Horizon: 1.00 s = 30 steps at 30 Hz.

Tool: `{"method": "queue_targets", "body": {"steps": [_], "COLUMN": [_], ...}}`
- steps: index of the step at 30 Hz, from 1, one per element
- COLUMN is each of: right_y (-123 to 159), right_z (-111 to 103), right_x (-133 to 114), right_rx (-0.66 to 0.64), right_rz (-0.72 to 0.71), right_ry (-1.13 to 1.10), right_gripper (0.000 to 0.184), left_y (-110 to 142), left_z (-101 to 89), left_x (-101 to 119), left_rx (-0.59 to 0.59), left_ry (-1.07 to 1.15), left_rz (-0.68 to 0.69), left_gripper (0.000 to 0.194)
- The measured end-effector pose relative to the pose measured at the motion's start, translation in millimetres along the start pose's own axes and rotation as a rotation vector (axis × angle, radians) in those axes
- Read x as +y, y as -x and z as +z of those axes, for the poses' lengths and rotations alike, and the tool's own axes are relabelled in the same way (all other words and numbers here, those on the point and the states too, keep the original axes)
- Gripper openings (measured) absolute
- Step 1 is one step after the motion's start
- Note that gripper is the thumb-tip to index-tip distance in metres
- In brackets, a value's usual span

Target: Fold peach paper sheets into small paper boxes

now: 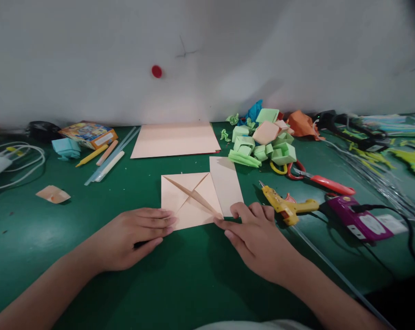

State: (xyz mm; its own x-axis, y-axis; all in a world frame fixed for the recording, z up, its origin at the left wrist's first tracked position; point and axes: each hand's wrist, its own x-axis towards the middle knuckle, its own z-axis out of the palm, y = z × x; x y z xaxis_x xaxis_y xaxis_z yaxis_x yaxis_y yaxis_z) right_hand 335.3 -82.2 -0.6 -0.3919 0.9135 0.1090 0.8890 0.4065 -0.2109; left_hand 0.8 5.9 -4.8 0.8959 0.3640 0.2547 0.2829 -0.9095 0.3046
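Observation:
A peach square of paper [187, 201] lies on the green table [193, 275], folded into flaps with a raised diagonal crease. My left hand [132, 236] rests flat beside its lower left corner, fingers stretched out and together, tips touching the paper's edge. My right hand [253, 236] is at the lower right corner, thumb and forefinger pinching that corner where the crease ends. A narrow peach strip [226, 183] lies just right of the square, above my right hand.
A larger peach sheet [176, 139] lies behind. To the right are green folded paper pieces [262, 144], orange-handled scissors [317, 179], a yellow glue gun [288, 206] and a purple device [357, 220]. At left: glue sticks [106, 162], a colourful box [89, 134], white cables [18, 165].

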Motion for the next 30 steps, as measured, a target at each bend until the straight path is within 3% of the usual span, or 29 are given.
{"method": "queue_targets", "body": {"steps": [12, 19, 23, 30], "right_y": [6, 1, -14, -54], "right_z": [-5, -10, -18, -6], "right_x": [11, 18, 13, 2], "right_rx": [0.029, 0.174, 0.072, -0.115], "right_rz": [0.033, 0.038, -0.024, -0.216], "right_ry": [-0.157, -0.234, -0.169, -0.099], "right_gripper": [0.034, 0.033, 0.033, 0.064], "left_y": [0, -1, -3, -10], "left_z": [-0.3, 0.6, 4.1, 11.6], "left_x": [2, 6, 12, 23], "left_rx": [-0.007, 0.041, 0.079, 0.125], "left_ry": [0.011, 0.016, -0.045, -0.081], "left_rz": [-0.037, -0.037, -0.042, 0.015], "left_gripper": [0.048, 0.05, 0.042, 0.03]}}
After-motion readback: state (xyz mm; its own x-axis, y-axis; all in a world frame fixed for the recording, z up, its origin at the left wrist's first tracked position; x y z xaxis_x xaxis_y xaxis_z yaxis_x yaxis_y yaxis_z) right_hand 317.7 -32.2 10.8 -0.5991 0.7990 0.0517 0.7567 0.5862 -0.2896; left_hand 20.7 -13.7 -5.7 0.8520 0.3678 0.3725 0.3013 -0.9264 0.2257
